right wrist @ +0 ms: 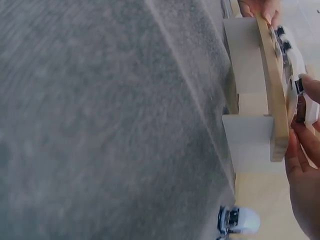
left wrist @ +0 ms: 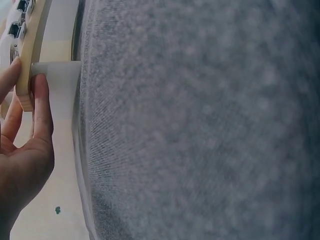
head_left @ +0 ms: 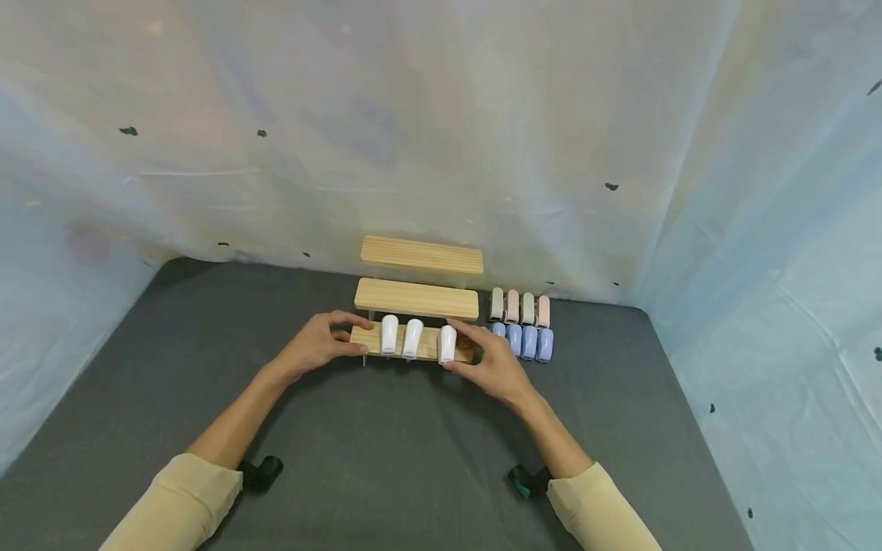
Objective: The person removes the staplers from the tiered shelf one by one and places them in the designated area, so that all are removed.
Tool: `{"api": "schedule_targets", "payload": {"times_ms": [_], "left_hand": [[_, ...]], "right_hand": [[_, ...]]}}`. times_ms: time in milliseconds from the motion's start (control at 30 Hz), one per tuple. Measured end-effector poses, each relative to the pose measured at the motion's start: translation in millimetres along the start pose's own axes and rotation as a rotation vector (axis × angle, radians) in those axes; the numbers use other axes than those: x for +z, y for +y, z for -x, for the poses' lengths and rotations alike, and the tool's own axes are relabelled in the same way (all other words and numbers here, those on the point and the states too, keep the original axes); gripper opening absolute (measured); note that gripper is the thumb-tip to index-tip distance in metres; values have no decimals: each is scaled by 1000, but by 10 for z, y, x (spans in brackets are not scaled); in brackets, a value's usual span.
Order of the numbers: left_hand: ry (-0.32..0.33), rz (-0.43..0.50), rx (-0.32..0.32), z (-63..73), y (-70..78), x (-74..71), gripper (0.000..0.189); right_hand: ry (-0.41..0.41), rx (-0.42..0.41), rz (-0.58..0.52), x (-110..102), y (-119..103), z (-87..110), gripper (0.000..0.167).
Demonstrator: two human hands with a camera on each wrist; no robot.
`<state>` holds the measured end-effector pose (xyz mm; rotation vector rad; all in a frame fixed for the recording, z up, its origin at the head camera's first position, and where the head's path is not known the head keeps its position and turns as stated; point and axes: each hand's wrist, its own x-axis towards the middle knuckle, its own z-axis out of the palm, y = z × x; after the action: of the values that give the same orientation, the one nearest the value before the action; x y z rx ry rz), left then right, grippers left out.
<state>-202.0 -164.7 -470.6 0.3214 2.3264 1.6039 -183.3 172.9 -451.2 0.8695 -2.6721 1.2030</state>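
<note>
A stepped wooden rack has its lowest board nearest the person. Three white mini staplers stand on that board, two close together on the left and one apart on the right. My left hand grips the board's left end; in the left wrist view its thumb lies on one side of the wood and its fingers on the other. Around the rightmost white stapler, my right hand closes thumb and fingers in a pinch. The right wrist view shows that stapler against the board, partly hidden by the fingers.
Two higher wooden boards rise behind. Right of the rack stand grey-green and pink staplers, with several blue ones in front, one partly behind my right hand. A dark cloth covers the table; pale sheeting hangs around it.
</note>
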Motion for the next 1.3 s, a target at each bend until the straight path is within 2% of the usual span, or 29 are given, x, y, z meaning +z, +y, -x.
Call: {"api": "schedule_targets", "payload": {"times_ms": [300, 467, 700, 967, 1000, 1300], "left_hand": [[8, -1, 0, 0, -16, 11, 50], [-3, 12, 22, 6, -35, 22, 52], [2, 11, 18, 4, -67, 27, 51], [-5, 0, 20, 6, -25, 11, 51], [-5, 2, 23, 7, -21, 11, 51], [-9, 7, 26, 9, -3, 8, 50]], "right_hand": [[21, 27, -27, -120, 80, 107, 69], [35, 63, -21, -172, 119, 178, 68], [22, 120, -55, -228, 179, 273, 68], [40, 162, -97, -346, 165, 352, 68], [43, 161, -94, -344, 225, 367, 68], [44, 176, -128, -425, 309, 478, 69]]}}
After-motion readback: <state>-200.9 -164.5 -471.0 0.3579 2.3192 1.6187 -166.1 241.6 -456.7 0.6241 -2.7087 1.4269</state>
